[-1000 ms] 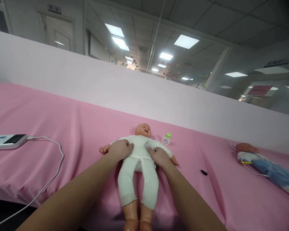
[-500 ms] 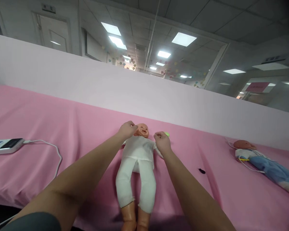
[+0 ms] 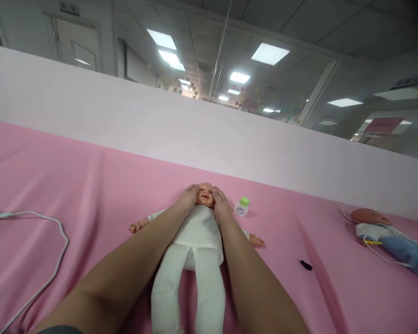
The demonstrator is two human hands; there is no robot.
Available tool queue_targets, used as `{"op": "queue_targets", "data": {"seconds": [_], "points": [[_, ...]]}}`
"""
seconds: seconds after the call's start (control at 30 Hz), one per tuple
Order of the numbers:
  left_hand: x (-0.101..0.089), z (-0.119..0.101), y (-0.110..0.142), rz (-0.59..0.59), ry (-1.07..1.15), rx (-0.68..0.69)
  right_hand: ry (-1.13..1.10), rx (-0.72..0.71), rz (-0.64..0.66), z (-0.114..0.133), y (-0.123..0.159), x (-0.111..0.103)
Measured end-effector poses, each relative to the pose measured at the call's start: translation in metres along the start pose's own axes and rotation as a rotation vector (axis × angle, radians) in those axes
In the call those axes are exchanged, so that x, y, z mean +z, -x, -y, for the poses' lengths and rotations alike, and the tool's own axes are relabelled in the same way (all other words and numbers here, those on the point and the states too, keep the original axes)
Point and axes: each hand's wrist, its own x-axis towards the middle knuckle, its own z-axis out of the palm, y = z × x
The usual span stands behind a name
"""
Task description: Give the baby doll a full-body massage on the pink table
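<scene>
Both hands now cup the head of the baby doll, having come up from its chest: left hand and right hand lie open against its cheeks. It lies face-up on the pink cloth, a small green-capped bottle just beside.

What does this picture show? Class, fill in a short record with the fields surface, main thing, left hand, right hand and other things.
surface: pink cloth over a table, pale wall panel behind
main thing: baby doll in white clothes, lying face up
left hand: left hand laid against one side of the doll's head
right hand: right hand laid against the other side of the head
other things: small bottle with green cap beside the doll; second doll in blue at far right; white cable at left; small black object
</scene>
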Motion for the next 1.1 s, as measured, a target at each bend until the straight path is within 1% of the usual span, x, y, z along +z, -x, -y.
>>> {"op": "queue_targets", "data": {"seconds": [0.07, 0.13, 0.3, 0.37, 0.43, 0.57, 0.67, 0.9, 1.0, 1.1], "points": [[0.000, 0.000, -0.003, 0.022, -0.001, -0.027, 0.004, 0.009, -0.050, 0.003, -0.001, -0.002], [-0.001, -0.003, -0.006, 0.032, -0.022, -0.054, -0.005, 0.000, -0.072, 0.008, -0.002, -0.004], [-0.008, -0.014, -0.004, 0.053, -0.110, -0.084, -0.029, -0.056, -0.057, 0.017, 0.001, -0.006], [-0.010, -0.016, 0.000, 0.041, -0.126, -0.086, -0.099, -0.048, -0.046, 0.015, 0.002, -0.005], [-0.010, -0.016, 0.003, 0.022, -0.111, -0.072, -0.213, 0.004, -0.020, 0.012, 0.001, -0.002], [-0.008, -0.010, 0.007, 0.005, -0.007, -0.010, -0.429, 0.143, 0.069, 0.009, -0.003, 0.004], [-0.007, -0.002, 0.005, -0.007, 0.046, 0.030, -0.468, 0.191, 0.048, 0.008, -0.005, 0.007], [-0.007, 0.015, -0.006, -0.060, 0.142, 0.035, -0.600, 0.176, -0.015, -0.004, -0.006, 0.011], [-0.006, 0.020, -0.008, -0.055, 0.210, 0.027, -0.649, 0.190, -0.001, -0.006, -0.005, 0.010], [-0.007, 0.020, -0.007, -0.050, 0.242, 0.031, -0.671, 0.201, 0.034, -0.005, -0.003, 0.008]]}}
